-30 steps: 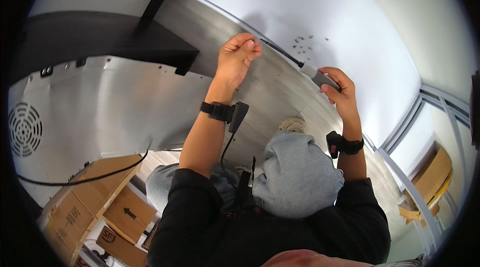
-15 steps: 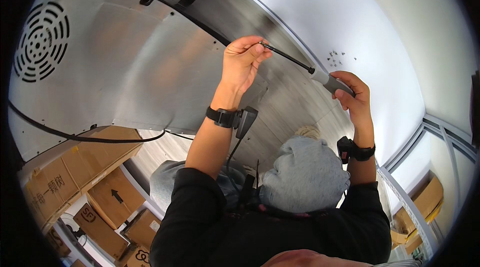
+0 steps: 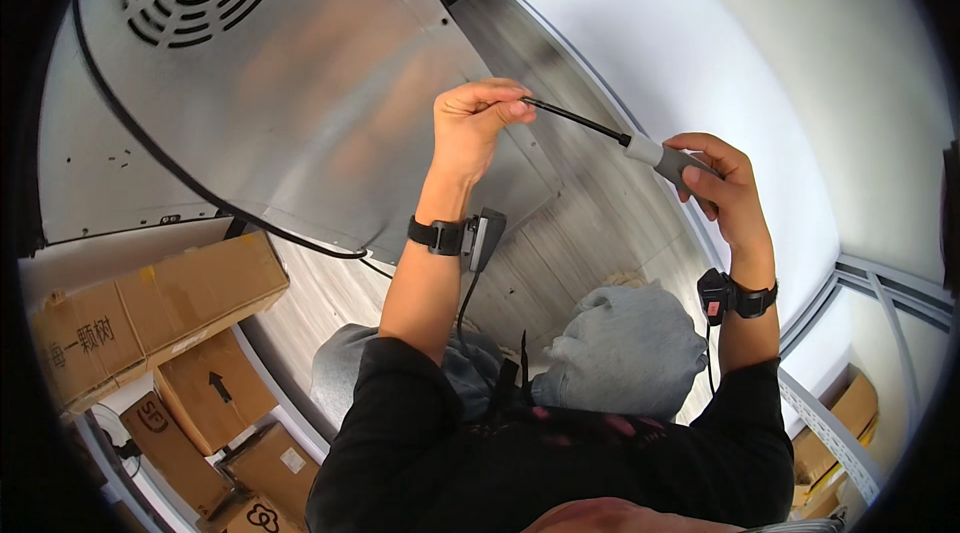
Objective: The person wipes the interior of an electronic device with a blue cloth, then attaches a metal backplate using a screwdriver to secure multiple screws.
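Note:
A screwdriver (image 3: 650,150) with a grey handle and a long thin black shaft is held across in front of me, above the floor. Its handle lies in my right hand (image 3: 725,178), fingers wrapped around it. At the far end of the shaft, my left hand (image 3: 470,123) is closed, thumb and fingertips pinching the tip. Whether a small screw sits between those fingertips cannot be made out. Left of my left hand stands a large bare metal panel (image 3: 330,103) with round vent slots and small holes.
A black cable (image 3: 150,143) runs across the panel's lower left. Cardboard boxes (image 3: 190,303) are stacked at the lower left. On the right is a white surface (image 3: 700,33) with a metal edge, and a metal frame (image 3: 880,283) near another box (image 3: 850,413).
My view has turned, so the panel appears shifted up and right. The right hand with the screwdriver handle sits slightly farther right. Loose screws seen on the white surface no longer show.

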Action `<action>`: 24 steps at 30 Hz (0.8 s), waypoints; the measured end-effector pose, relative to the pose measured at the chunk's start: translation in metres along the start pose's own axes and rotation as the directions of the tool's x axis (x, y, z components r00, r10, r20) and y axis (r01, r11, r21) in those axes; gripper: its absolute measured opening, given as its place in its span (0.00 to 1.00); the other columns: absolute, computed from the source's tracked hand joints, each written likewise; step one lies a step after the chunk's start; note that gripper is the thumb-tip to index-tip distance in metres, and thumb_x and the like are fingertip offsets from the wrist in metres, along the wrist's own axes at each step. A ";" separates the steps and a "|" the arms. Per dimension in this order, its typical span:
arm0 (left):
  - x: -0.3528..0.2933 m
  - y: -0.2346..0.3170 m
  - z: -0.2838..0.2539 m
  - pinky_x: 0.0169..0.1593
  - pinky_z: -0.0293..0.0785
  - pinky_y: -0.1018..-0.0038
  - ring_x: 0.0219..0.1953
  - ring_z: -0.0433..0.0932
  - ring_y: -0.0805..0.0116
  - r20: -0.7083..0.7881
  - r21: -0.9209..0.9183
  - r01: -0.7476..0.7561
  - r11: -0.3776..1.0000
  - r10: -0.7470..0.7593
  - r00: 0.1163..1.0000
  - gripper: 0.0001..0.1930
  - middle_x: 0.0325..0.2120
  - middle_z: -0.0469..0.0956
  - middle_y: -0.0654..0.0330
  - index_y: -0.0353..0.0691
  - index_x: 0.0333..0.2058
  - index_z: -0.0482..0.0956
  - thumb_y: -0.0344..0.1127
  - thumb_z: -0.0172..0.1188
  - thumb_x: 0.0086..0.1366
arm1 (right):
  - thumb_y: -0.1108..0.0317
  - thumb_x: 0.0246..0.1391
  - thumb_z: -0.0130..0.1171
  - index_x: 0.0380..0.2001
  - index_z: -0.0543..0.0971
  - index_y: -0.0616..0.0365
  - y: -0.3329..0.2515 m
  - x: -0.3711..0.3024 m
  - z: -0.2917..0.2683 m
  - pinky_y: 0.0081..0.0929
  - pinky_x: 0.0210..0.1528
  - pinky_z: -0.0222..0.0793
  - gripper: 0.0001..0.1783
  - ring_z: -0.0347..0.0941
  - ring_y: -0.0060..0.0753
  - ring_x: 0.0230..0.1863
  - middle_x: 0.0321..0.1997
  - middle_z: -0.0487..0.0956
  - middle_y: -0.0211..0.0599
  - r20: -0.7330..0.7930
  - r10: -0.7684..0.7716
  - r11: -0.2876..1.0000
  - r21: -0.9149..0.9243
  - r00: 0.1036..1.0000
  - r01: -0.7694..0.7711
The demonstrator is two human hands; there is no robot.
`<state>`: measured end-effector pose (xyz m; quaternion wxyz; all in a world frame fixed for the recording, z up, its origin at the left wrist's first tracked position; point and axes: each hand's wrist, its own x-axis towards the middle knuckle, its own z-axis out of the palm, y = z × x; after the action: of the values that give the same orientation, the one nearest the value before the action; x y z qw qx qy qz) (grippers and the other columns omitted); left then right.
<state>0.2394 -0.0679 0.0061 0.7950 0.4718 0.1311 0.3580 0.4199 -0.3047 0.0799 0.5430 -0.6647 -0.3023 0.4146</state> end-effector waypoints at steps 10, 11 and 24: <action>-0.006 0.029 -0.016 0.35 0.82 0.71 0.30 0.81 0.63 0.060 -0.009 0.095 0.995 -0.095 0.994 0.05 0.30 0.80 0.50 0.32 0.30 0.80 0.17 0.60 0.55 | 0.64 0.51 0.60 0.40 0.79 0.55 -0.040 0.007 0.016 0.10 0.12 0.45 0.13 0.68 0.09 0.16 0.17 0.75 0.26 0.028 -0.038 0.984 -0.172 0.999 0.042; -0.007 0.032 -0.018 0.34 0.82 0.71 0.30 0.81 0.63 0.069 -0.022 0.084 0.996 -0.082 0.994 0.06 0.31 0.79 0.50 0.33 0.31 0.80 0.17 0.60 0.55 | 0.64 0.50 0.61 0.39 0.79 0.55 -0.050 0.008 0.016 0.09 0.12 0.45 0.13 0.68 0.09 0.17 0.17 0.75 0.26 0.052 -0.030 0.981 -0.190 0.998 0.040; 0.020 0.104 0.007 0.45 0.77 0.74 0.40 0.76 0.66 0.169 -0.636 0.151 0.757 -0.054 0.984 0.04 0.35 0.77 0.58 0.37 0.37 0.77 0.28 0.56 0.64 | 0.73 0.47 0.62 0.35 0.73 0.56 -0.153 -0.009 0.067 0.16 0.32 0.56 0.11 0.64 0.14 0.25 0.22 0.75 0.24 -0.045 -0.134 0.944 -0.308 0.990 0.114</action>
<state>0.2111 -0.0277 0.1007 0.9343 0.1849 -0.0308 0.3031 0.3642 -0.2461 0.2263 0.4685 -0.7334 -0.3861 0.3060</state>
